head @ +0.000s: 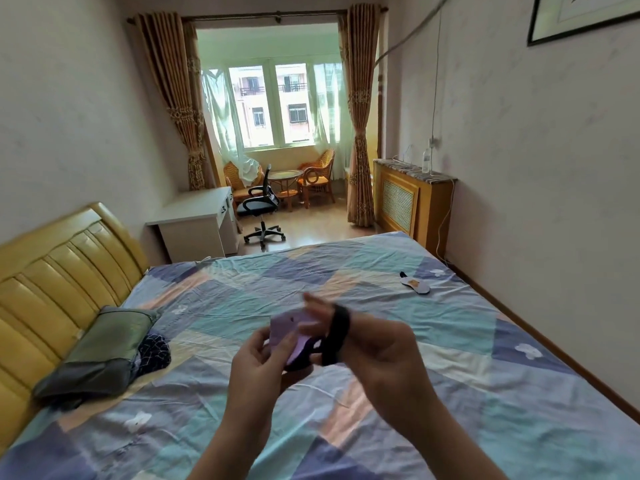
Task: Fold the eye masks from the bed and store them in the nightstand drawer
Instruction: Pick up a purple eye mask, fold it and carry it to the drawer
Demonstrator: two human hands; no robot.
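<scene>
Two eye masks (purple eye mask (294, 336), white eye mask (415, 284)), two hands.

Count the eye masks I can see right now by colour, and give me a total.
Purple mask, held in both hands, left hand and right hand: 1
White mask, lying on the bed: 1
Total: 2

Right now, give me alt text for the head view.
Both hands hold a purple eye mask above the bed: left hand grips it, right hand has its black strap looped over the fingers. A second mask lies on the bed's far right.
</scene>
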